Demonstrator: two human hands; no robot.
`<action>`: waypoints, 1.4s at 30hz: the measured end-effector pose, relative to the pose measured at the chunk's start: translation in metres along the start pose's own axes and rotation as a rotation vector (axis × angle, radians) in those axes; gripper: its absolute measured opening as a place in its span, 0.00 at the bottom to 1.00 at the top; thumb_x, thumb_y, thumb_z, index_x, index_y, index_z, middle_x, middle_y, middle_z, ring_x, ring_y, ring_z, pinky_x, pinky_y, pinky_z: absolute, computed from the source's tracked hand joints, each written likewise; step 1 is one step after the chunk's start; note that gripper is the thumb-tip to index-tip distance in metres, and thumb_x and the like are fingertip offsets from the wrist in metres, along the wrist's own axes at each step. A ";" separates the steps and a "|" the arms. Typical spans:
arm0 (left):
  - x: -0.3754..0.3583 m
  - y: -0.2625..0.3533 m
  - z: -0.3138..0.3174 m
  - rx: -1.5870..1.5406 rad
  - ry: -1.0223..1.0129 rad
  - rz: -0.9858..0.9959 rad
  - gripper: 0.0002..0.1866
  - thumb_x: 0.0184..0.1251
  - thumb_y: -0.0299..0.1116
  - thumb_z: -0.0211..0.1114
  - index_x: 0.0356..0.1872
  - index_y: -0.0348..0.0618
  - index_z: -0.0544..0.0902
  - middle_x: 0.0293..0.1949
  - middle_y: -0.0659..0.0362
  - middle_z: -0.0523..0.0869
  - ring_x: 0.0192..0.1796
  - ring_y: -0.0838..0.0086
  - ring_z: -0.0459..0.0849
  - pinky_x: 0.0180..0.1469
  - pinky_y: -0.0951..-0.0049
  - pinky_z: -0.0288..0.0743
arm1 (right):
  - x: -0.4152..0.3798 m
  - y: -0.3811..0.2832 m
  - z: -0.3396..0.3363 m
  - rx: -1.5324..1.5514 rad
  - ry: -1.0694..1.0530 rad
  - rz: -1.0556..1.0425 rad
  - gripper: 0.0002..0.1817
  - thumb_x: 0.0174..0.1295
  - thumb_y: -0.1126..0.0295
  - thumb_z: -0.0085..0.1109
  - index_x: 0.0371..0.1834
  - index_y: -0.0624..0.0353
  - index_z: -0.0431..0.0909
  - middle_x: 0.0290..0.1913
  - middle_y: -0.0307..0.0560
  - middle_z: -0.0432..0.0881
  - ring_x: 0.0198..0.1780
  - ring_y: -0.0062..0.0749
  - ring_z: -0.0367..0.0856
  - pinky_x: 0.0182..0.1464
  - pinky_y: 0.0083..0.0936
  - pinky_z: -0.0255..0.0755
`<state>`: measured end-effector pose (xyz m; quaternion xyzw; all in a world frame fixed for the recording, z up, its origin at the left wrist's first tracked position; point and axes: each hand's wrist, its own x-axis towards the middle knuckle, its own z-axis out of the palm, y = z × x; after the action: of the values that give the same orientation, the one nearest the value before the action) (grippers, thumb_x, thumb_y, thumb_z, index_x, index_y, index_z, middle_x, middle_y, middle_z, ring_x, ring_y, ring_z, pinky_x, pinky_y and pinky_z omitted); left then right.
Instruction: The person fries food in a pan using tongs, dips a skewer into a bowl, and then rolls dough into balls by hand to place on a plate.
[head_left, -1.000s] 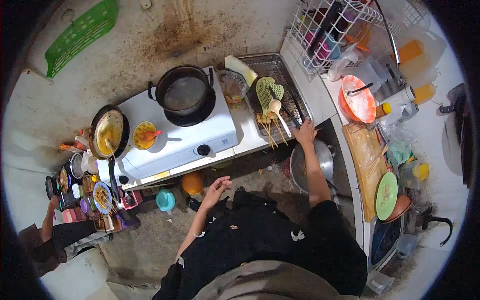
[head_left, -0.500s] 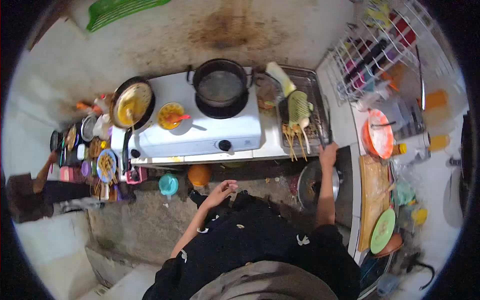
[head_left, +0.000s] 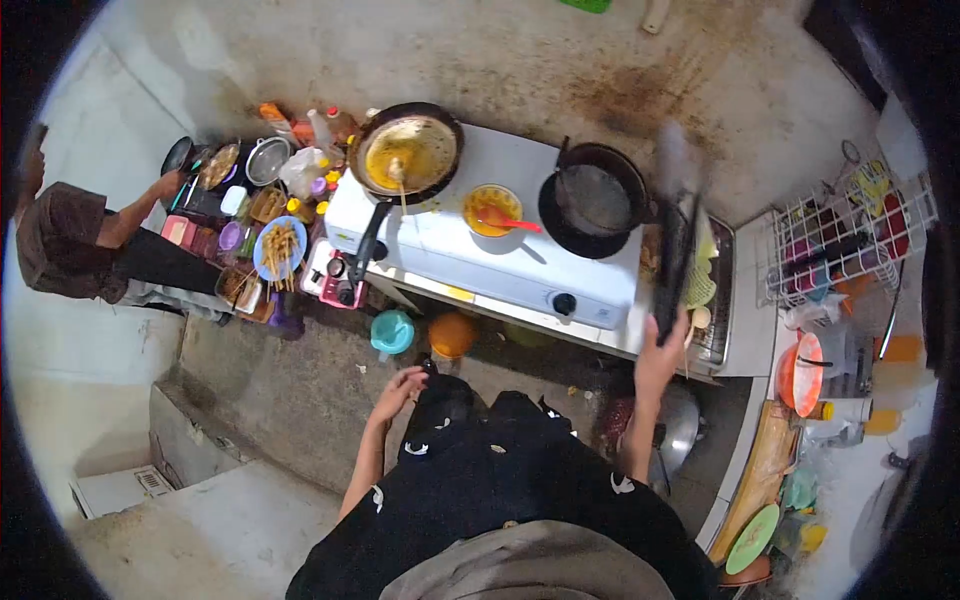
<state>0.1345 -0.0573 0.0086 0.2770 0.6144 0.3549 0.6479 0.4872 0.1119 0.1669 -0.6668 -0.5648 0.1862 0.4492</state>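
Note:
My right hand (head_left: 657, 365) is wrapped round the dark handle of a long black-handled utensil (head_left: 676, 265). Its grey far end is raised beside the black pot (head_left: 597, 190) and smeared by motion, so the exact kind cannot be made out. Skewered food and a pale green perforated piece (head_left: 702, 288) lie on the metal rack tray (head_left: 718, 335), just right of that hand. My left hand (head_left: 400, 392) hangs low before the stove, fingers loosely apart and holding nothing.
On the white stove (head_left: 460, 265) stand a frying pan (head_left: 410, 150) with yellow liquid and a bowl (head_left: 491, 200) with a red spoon. At left, a co-worker (head_left: 65, 240) reaches toward crowded containers and a blue plate (head_left: 279, 225) of skewers. A wire rack (head_left: 850, 250) is at right.
My right hand has lifted the black-handled utensil from the rack tray and tilted it up toward the pot. The view has turned right. My left hand stays low and empty.

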 end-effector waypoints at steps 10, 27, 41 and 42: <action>0.022 0.058 -0.105 -0.418 0.370 0.317 0.19 0.63 0.35 0.56 0.55 0.41 0.70 0.48 0.60 0.78 0.43 0.79 0.77 0.46 0.81 0.68 | 0.060 -0.120 0.219 -0.354 -0.704 -0.132 0.30 0.56 0.41 0.47 0.39 0.61 0.79 0.28 0.58 0.80 0.33 0.44 0.80 0.37 0.31 0.70; 0.044 0.067 -0.153 -0.356 0.255 0.278 0.23 0.63 0.34 0.56 0.59 0.43 0.65 0.53 0.58 0.73 0.49 0.77 0.75 0.53 0.75 0.65 | 0.054 -0.143 0.269 -0.386 -0.645 -0.164 0.31 0.54 0.39 0.48 0.28 0.60 0.82 0.22 0.57 0.79 0.31 0.49 0.80 0.38 0.35 0.71; 0.077 0.095 -0.135 -0.210 0.153 0.354 0.33 0.61 0.33 0.58 0.65 0.39 0.55 0.61 0.49 0.65 0.56 0.71 0.72 0.55 0.73 0.65 | 0.046 -0.131 0.271 -0.336 -0.532 -0.165 0.35 0.51 0.37 0.50 0.19 0.65 0.79 0.17 0.60 0.76 0.26 0.51 0.79 0.34 0.36 0.70; 0.075 0.097 -0.133 -0.175 0.141 0.348 0.32 0.61 0.33 0.58 0.64 0.39 0.57 0.61 0.49 0.65 0.56 0.71 0.72 0.55 0.73 0.65 | 0.049 -0.133 0.269 -0.297 -0.598 -0.070 0.35 0.51 0.37 0.50 0.20 0.65 0.79 0.17 0.61 0.75 0.28 0.51 0.79 0.35 0.36 0.71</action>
<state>-0.0100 0.0498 0.0282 0.2963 0.5681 0.5320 0.5536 0.2201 0.2564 0.1451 -0.6210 -0.7152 0.2736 0.1675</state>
